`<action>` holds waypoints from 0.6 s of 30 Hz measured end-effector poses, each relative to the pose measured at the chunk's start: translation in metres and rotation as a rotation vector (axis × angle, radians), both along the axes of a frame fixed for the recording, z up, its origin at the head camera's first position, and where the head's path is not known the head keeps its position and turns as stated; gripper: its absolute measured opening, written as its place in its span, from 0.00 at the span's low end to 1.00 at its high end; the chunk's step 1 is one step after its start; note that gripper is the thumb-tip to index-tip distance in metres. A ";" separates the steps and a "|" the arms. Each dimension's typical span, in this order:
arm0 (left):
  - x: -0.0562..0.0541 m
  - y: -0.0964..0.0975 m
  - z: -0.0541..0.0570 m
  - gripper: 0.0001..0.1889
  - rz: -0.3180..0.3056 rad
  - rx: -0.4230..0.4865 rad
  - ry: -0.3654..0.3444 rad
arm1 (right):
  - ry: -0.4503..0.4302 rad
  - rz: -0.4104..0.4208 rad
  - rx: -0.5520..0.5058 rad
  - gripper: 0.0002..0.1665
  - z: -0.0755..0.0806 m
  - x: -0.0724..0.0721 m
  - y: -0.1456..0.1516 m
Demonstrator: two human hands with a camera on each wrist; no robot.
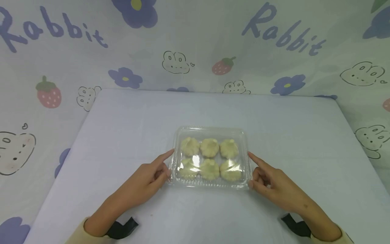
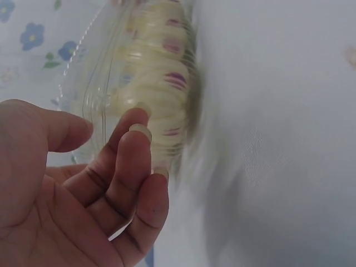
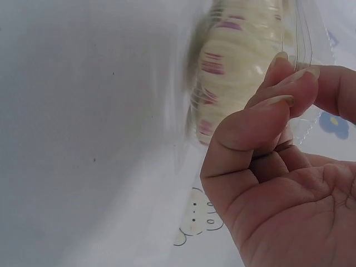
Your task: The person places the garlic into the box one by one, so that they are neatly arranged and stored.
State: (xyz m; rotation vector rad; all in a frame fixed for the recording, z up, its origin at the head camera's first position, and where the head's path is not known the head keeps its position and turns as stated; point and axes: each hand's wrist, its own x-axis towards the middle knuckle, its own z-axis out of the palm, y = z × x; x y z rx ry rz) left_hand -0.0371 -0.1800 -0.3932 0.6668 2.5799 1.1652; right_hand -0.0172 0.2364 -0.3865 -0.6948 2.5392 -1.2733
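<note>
A clear plastic clamshell box [image 1: 213, 131], its lid down, lies flat on the table. Inside, in two rows, sit several pale yellow, flower-shaped pastries [image 1: 209, 147]; purple streaks show on their sides in both wrist views. My left hand [image 1: 149, 179] holds the box at its left side, index finger stretched along the wall and thumb by the front corner. At the opposite side my right hand [image 1: 274, 183] mirrors this grip. In the right wrist view the thumb and fingertips [image 3: 305, 75] meet at the rim. The remaining fingers of both hands are bent.
White cloth covers the table [image 1: 137, 122]. Behind it hangs a printed curtain [image 1: 195, 34] with rabbits, strawberries, flowers and lettering. Black straps [image 1: 123, 228] show at both wrists, beside beige sleeves [image 1: 88, 234].
</note>
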 end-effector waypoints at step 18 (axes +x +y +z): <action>-0.032 0.001 -0.002 0.32 -0.021 0.017 0.011 | -0.009 -0.016 -0.011 0.44 0.000 -0.025 0.001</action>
